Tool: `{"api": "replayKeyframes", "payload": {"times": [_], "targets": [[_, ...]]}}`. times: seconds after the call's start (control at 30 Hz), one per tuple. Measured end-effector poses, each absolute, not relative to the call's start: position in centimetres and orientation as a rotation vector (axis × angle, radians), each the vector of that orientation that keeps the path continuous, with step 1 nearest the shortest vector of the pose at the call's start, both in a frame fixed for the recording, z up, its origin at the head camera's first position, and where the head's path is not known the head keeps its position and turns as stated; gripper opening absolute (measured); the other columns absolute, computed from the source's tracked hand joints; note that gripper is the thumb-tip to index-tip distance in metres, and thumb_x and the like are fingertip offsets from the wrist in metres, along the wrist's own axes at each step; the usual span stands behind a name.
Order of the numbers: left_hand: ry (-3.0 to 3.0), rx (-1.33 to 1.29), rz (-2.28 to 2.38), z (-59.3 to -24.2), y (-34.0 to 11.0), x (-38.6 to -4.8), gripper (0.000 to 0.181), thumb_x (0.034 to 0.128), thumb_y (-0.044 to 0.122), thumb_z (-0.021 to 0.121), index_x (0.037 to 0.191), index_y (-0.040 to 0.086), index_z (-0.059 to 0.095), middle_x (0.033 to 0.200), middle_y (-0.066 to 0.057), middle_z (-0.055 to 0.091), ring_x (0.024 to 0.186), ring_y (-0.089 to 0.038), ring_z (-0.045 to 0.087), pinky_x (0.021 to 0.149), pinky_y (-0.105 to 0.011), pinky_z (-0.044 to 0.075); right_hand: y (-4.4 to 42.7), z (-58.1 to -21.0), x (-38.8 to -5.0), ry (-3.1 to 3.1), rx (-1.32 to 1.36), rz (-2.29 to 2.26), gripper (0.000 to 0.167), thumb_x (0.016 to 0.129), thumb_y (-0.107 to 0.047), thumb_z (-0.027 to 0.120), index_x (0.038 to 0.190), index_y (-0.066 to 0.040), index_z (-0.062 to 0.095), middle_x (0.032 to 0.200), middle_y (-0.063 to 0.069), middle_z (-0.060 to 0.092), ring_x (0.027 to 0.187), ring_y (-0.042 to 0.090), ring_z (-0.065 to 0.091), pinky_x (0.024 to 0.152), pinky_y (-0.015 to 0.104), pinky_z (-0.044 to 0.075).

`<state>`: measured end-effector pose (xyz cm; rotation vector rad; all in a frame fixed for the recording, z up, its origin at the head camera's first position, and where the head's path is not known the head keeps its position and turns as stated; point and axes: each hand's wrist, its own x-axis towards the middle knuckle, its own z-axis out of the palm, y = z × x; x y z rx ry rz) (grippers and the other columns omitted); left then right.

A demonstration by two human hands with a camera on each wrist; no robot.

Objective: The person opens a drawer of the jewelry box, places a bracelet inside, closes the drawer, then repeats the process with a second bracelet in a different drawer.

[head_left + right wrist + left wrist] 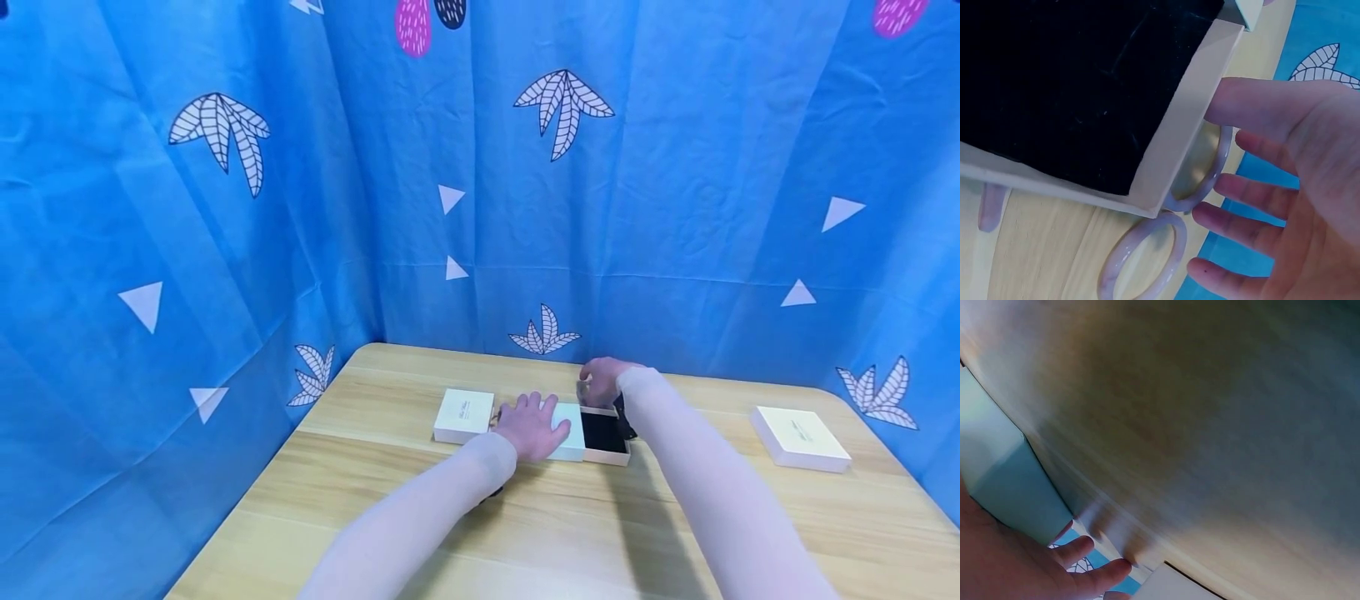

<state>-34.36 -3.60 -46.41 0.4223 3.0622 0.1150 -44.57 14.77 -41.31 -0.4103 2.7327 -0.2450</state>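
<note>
My left hand lies with spread fingers on a pale mint-green box cover. From under its right side extends a white box tray lined in black. My right hand is behind the tray; its thumb and fingers pinch a pale lavender bangle, partly hidden by the tray wall. A second bangle lies on the table beside it. In the left wrist view, the left fingers reach past the cover's edge.
A white lidded box stands left of my left hand, and another white box sits at the table's right side. A lavender piece shows past the tray's edge. Blue patterned curtain hangs behind the wooden table.
</note>
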Motion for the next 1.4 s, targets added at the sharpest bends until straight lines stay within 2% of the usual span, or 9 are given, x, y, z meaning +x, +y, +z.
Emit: {"api": "replayKeyframes", "payload": {"times": [0.17, 0.4, 0.57, 0.8, 1.13, 1.4], "targets": [[3.078, 0.448, 0.124, -46.0, -3.7, -33.7, 0.068, 0.1018, 0.063, 0.021, 0.157, 0.024, 0.033, 0.154, -0.007, 0.042, 0.14, -0.03, 0.042, 0.11, -0.058, 0.038, 14.5, -41.3, -44.3, 2.741, -0.448, -0.198, 0.061, 0.078, -0.018, 0.076, 0.136, -0.01, 0.061, 0.136, 0.015, 0.059, 0.115, 0.029, 0.054, 0.1, 0.051, 0.048], [3.076, 0.453, 0.134, -45.6, -3.8, -33.7, 0.069, 0.1022, 0.062, 0.02, 0.157, 0.023, 0.032, 0.154, -0.008, 0.042, 0.14, -0.03, 0.042, 0.109, -0.058, 0.038, 14.1, -40.8, -43.7, 2.775, -0.539, -0.126, 0.049, 0.086, -0.021, 0.067, 0.132, -0.007, 0.064, 0.132, 0.016, 0.062, 0.113, 0.029, 0.056, 0.1, 0.047, 0.049], [3.08, 0.448, 0.134, -45.6, -3.7, -33.7, 0.068, 0.1021, 0.062, 0.021, 0.157, 0.023, 0.033, 0.154, -0.008, 0.042, 0.139, -0.03, 0.042, 0.109, -0.058, 0.038, 14.3, -41.1, -44.1, 2.79, -0.563, -0.118, 0.048, 0.086, -0.023, 0.067, 0.132, -0.007, 0.064, 0.13, 0.016, 0.064, 0.115, 0.03, 0.058, 0.101, 0.048, 0.049], [3.084, 0.441, 0.119, -46.4, -3.7, -34.3, 0.07, 0.101, 0.065, 0.019, 0.156, 0.025, 0.033, 0.153, -0.006, 0.043, 0.138, -0.029, 0.043, 0.109, -0.058, 0.039, 14.4, -41.8, -44.6, 2.786, -0.551, -0.143, 0.052, 0.084, -0.021, 0.068, 0.135, -0.008, 0.062, 0.13, 0.015, 0.064, 0.114, 0.03, 0.059, 0.1, 0.05, 0.05], [3.088, 0.428, 0.119, -46.9, -3.6, -34.7, 0.07, 0.1, 0.067, 0.02, 0.156, 0.026, 0.034, 0.153, -0.006, 0.043, 0.137, -0.029, 0.044, 0.109, -0.058, 0.039, 14.4, -41.9, -44.8, 2.773, -0.484, -0.177, 0.061, 0.082, -0.016, 0.07, 0.14, -0.007, 0.057, 0.132, 0.014, 0.063, 0.106, 0.027, 0.056, 0.092, 0.045, 0.052], [3.073, 0.415, 0.121, -46.7, -3.6, -34.5, 0.07, 0.1006, 0.066, 0.019, 0.157, 0.027, 0.032, 0.154, -0.006, 0.041, 0.14, -0.029, 0.042, 0.11, -0.059, 0.037, 14.4, -41.4, -44.8, 2.787, -0.452, -0.241, 0.072, 0.076, -0.02, 0.078, 0.143, -0.01, 0.054, 0.141, 0.014, 0.057, 0.117, 0.028, 0.055, 0.097, 0.047, 0.051]]}}
